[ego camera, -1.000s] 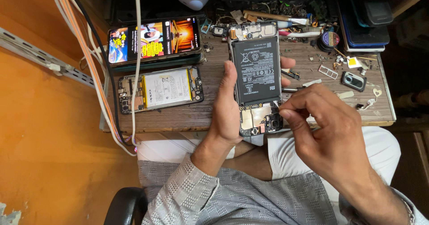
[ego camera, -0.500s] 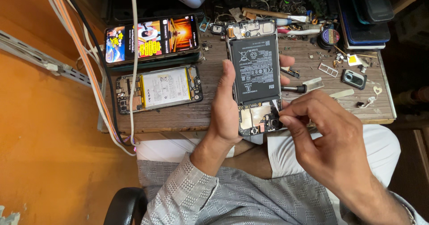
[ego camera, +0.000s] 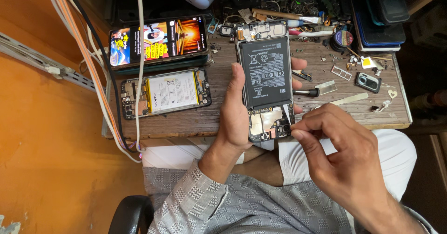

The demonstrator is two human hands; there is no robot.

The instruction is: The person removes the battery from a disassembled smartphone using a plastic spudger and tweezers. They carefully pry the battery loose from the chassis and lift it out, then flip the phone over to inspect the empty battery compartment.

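- Black-batteried opened phone (ego camera: pixel 266 76) sits gripped in the left hand (ego camera: pixel 235 117); the right hand (ego camera: pixel 344 159) pinches tweezers (ego camera: pixel 286 121) at its near end.
- Left: a second opened phone (ego camera: pixel 165 93) and a lit phone (ego camera: pixel 158 41).
- Right: a screwdriver (ego camera: pixel 307 92) on the wooden bench (ego camera: pixel 205 117).

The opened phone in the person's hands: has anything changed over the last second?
Hardly anything. The right hand still pinches at the lower edge of the opened phone, and the left hand keeps holding it upright. The two phones on the wooden table have not moved.

Cluttered wooden bench (ego camera: pixel 209 117), opened phone (ego camera: pixel 165 93)
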